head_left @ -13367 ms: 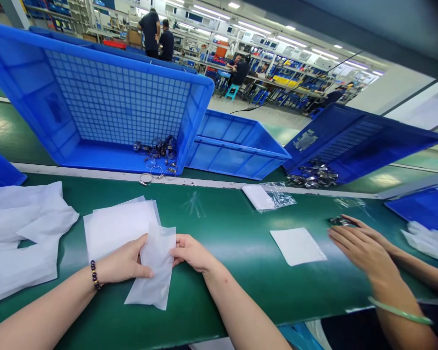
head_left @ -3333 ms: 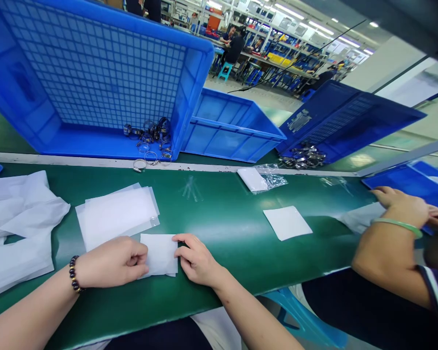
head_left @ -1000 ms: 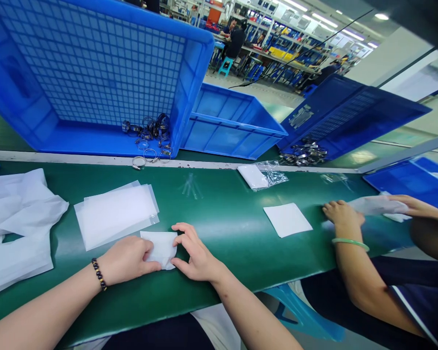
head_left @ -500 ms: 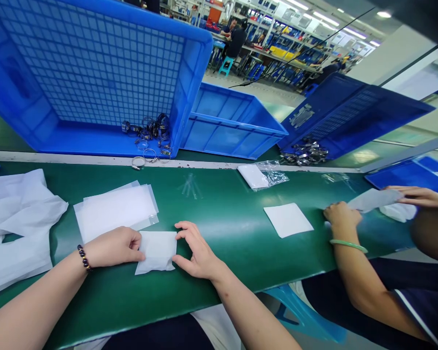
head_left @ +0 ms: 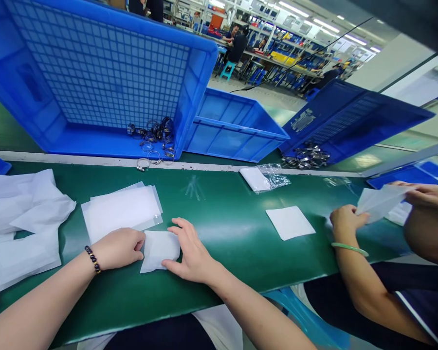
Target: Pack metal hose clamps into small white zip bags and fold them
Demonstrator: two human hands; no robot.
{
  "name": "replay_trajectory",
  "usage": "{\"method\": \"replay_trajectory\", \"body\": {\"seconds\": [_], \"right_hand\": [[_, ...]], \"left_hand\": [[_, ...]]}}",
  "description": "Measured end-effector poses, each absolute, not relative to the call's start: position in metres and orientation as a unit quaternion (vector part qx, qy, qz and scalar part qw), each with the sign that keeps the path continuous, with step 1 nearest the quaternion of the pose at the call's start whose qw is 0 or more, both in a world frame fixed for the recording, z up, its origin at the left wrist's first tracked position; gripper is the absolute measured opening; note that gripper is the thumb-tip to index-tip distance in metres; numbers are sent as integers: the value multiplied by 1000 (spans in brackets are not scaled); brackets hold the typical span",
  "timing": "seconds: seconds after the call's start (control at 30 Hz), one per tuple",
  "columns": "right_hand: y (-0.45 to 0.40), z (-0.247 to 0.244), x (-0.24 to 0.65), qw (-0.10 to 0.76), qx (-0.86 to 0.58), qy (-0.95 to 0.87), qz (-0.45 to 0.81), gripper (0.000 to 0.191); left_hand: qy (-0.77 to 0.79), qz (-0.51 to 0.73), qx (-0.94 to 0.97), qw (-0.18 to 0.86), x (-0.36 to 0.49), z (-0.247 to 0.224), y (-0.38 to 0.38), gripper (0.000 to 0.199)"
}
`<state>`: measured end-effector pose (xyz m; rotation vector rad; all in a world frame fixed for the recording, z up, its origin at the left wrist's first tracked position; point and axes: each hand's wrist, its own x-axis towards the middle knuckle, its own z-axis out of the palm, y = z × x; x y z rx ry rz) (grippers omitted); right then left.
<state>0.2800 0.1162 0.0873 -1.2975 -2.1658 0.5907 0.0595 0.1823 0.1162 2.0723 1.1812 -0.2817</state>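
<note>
A small white pouch (head_left: 156, 250), slightly bulging, lies on the green table in front of me. My left hand (head_left: 120, 248), with a dark beaded bracelet at the wrist, is closed at the pouch's left edge; its curled fingertips are partly hidden. My right hand (head_left: 191, 250) grips the pouch's right side, thumb on its lower part and fingers at the upper corner. Just behind my left hand is a stack of thin white sheets or sleeves (head_left: 122, 206). To the left lies a loose pile of white pouches (head_left: 32, 209).
Blue crates (head_left: 105, 73) line the back edge, with metal hose clamps (head_left: 156, 131) in the left one. A clear bag (head_left: 273, 177) and a white square sheet (head_left: 291, 222) lie to the right. There, a co-worker's hands (head_left: 346, 221) hold a white sheet.
My right hand has closed in over the pouch's right side, its thumb now on top. My left thumb has drawn back to the pouch's edge. The co-worker's sheet has been raised and tilted.
</note>
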Motion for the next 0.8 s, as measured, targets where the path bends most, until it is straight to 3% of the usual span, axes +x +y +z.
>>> {"method": "replay_trajectory", "body": {"seconds": [0.13,0.23,0.4,0.8], "right_hand": [[136,108,282,221,-480,-814,241,69],[155,109,283,228,-512,-784,268,44],[173,77,281,341,-493,-770,222,15],[171,59,291,399,-536,-711,221,21]], "left_hand": [[490,-46,789,367,59,118,184,15],[527,-8,748,404,62,123,185,29],[520,-9,727,448,66,119,186,34],[516,36,715,471,69,115,167,15]]}}
